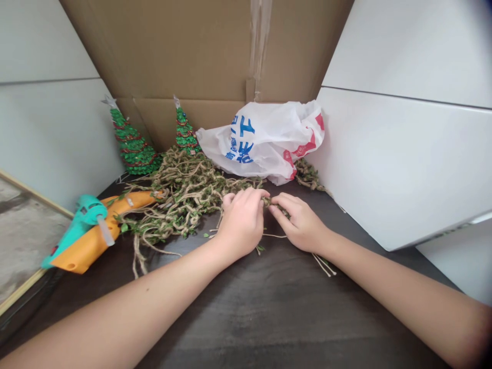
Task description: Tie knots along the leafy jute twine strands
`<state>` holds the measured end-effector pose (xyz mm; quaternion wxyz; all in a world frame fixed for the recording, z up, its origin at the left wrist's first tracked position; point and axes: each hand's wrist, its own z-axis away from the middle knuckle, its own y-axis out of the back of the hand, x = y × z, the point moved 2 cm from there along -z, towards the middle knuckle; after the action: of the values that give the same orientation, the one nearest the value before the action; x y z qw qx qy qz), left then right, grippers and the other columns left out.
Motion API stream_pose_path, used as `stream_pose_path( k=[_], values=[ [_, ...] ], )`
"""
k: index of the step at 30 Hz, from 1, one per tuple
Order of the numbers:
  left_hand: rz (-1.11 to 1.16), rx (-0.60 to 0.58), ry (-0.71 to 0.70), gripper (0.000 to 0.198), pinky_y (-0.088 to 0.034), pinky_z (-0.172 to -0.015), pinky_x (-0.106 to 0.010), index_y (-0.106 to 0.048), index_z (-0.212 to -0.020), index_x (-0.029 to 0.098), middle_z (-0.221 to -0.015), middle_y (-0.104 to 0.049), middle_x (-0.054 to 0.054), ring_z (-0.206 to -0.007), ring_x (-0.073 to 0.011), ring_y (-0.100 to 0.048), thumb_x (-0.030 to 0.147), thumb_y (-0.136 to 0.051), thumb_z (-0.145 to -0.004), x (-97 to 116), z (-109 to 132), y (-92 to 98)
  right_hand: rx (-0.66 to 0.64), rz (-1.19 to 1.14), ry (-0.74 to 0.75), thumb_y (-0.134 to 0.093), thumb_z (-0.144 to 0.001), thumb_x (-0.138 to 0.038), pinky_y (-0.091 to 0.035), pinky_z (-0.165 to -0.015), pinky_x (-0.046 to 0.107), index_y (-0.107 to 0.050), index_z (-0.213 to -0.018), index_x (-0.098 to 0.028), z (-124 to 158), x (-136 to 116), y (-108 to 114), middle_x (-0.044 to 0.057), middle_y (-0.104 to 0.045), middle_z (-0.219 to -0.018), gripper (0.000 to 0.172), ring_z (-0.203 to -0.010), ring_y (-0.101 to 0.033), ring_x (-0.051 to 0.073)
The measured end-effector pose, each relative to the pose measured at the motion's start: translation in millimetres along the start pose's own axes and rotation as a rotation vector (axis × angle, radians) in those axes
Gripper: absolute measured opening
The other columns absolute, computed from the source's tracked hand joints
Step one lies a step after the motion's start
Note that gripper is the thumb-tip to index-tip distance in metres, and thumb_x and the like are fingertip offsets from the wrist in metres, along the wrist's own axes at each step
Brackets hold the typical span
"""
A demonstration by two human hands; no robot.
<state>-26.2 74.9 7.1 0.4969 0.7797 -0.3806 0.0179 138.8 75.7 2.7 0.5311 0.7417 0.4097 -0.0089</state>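
Observation:
Close together over the dark table, my left hand and my right hand both pinch a short stretch of leafy twine garland. Fingers of the left hand curl over it, hiding most of that part. The right thumb and forefinger meet on its other side. Pale cord ends stick out below the right hand. Just beyond and left of my hands lies a tangled heap of knotted twine with small green leaves.
A teal glue gun rests on an orange tool-shaped object at left. Behind the heap stand two small decorated Christmas trees. A white plastic bag lies at the back, before a cardboard panel. White panels flank both sides.

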Motion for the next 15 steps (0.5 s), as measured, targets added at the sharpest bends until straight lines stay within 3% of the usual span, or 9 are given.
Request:
stream_pose_path(
  k=[7,11,15],
  values=[
    [-0.089,-0.109,-0.063,0.033,-0.029,-0.082,-0.040,-0.061,-0.091,0.019,-0.087,-0.070,-0.004,-0.087,-0.0216,-0.061,0.030,-0.033,-0.105,5.5,-0.4,1.1,0.198,-0.111,0.047,-0.043,-0.103,-0.027,-0.043,-0.077,0.031,-0.056,-0.094,-0.020,1.0,-2.7,5.5,0.003,-0.059,-0.086,0.017,-0.081,-0.056,0.017],
    [0.035,-0.146,-0.093,0.037,-0.029,-0.081,-0.039,-0.058,-0.080,0.018,-0.080,-0.068,-0.001,-0.082,-0.0183,-0.060,0.032,-0.034,-0.105,7.1,-0.8,3.0,0.188,-0.129,0.002,-0.042,-0.103,-0.027,-0.043,-0.076,0.031,-0.056,-0.094,-0.020,-0.6,-0.9,5.8,0.003,-0.059,-0.086,0.018,-0.080,-0.056,0.016],
    [0.143,-0.143,-0.122,0.034,-0.031,-0.084,-0.038,-0.062,-0.082,0.019,-0.079,-0.068,-0.001,-0.083,-0.0174,-0.061,0.035,-0.040,-0.103,6.4,0.9,3.6,0.162,-0.132,-0.013,-0.041,-0.103,-0.028,-0.043,-0.076,0.031,-0.055,-0.093,-0.020,-0.2,-0.6,5.5,0.004,-0.060,-0.086,0.019,-0.080,-0.057,0.017]
  ],
)
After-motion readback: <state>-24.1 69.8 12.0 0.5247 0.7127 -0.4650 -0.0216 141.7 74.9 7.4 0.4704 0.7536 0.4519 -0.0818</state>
